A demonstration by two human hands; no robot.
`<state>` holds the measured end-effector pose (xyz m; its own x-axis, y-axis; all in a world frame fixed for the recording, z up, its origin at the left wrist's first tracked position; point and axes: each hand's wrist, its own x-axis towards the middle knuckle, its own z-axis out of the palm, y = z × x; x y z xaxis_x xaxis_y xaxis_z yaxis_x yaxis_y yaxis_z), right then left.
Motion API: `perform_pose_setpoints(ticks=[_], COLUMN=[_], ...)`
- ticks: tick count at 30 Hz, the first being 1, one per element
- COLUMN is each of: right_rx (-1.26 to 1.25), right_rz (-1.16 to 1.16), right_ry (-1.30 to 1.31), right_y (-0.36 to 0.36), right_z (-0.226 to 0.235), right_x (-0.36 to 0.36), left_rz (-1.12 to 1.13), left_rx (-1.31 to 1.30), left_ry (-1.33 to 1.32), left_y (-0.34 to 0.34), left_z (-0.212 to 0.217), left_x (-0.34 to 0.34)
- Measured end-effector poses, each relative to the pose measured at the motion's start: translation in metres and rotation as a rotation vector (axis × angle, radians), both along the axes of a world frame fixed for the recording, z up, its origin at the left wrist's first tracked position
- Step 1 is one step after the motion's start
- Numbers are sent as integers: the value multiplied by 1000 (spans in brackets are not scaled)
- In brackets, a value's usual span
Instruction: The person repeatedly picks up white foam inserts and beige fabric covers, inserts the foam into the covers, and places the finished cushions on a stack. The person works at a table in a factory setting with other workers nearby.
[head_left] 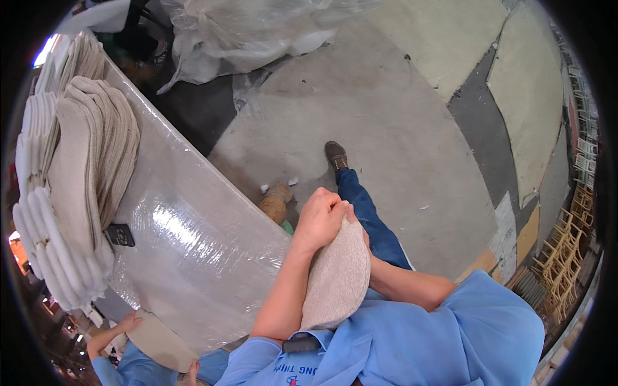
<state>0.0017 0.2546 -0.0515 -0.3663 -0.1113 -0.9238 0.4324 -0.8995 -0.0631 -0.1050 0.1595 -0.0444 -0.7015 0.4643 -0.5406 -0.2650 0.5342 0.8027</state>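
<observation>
A beige fabric-covered seat pad [338, 270] with a curved outline is held upright against my body, its narrow end pointing away from me. My left hand [322, 215] is closed over that far end, fingers bent and pressed together at the edge. Behind the pad is my right hand [365, 238], mostly hidden; its fingertips meet the left hand at the same corner, gripping the cloth edge. Whether a small tool or thread is between the fingers cannot be made out.
A plastic-wrapped table [193, 219] stands at left, bearing a stack of beige pads [96, 148], white padded pieces [58, 251] and a small black object [120, 235]. A co-worker's hand [132, 321] holds another pad [161, 341]. Clear plastic sheeting [238, 38] lies ahead; wooden chair frames [557, 257] line the right.
</observation>
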Motion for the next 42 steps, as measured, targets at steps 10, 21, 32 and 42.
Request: perform_pose_setpoints(ticks=[10,21,32,42], right_rx=[337,191,122,360], right_rz=[344,275,186,670], right_ry=[60,193,10,20], right_y=[-4,-6,0,6], right_z=[-43,-64,-38,-65], right_x=[-13,-12,-27,-43], left_rz=[97,71,-41,247], left_rx=[48,-23,-234,-44], left_ry=[-74,-207,102,-134], left_y=[-10,-19,-9,-30], left_z=[-31,-43,-9,-43], left_x=[-5,-13,-10,3])
